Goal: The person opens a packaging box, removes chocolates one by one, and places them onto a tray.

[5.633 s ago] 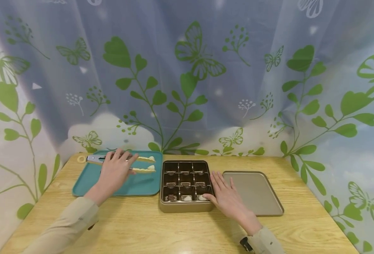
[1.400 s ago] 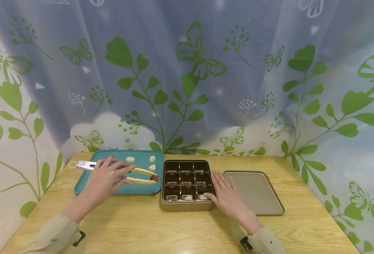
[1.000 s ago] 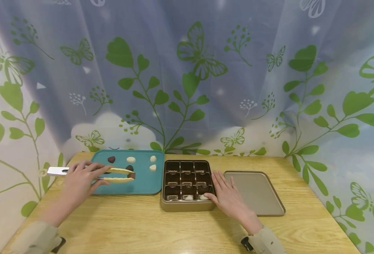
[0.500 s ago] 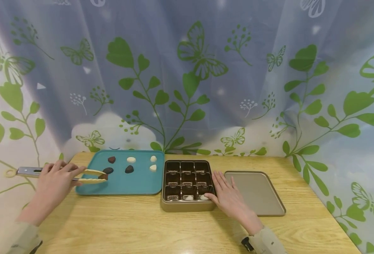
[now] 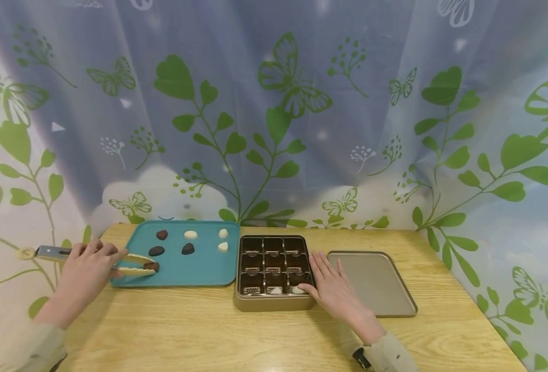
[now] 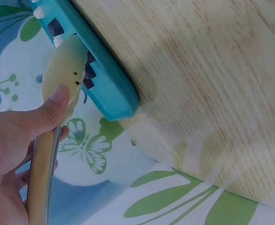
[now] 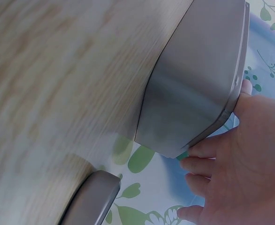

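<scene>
In the head view my left hand (image 5: 85, 266) grips a pair of tongs (image 5: 131, 270) with cream tips. A brown chocolate piece (image 5: 151, 266) sits between the tips, low over the front left of the teal tray (image 5: 194, 271); whether it touches the tray I cannot tell. The left wrist view shows my thumb pressing one tong arm (image 6: 62, 70). My right hand (image 5: 336, 292) rests straight-fingered along the right side of a bronze box (image 5: 274, 303), thumb over its front right corner. White pieces lie in two front compartments, the middle one (image 5: 274, 290) and the right one (image 5: 297, 290).
Dark pieces, one being a dark oval (image 5: 156, 251), and white pieces, one being a white oval (image 5: 190, 234), stand in two rows on the tray. Right of the box lies its flat lid (image 5: 371, 284). A patterned curtain (image 5: 274, 129) hangs behind the wooden table (image 5: 255, 341).
The brown piece has left the box's front left compartment. My left hand has carried it leftward in the tongs across the tray, then lowered it at the front left. My right hand stays put.
</scene>
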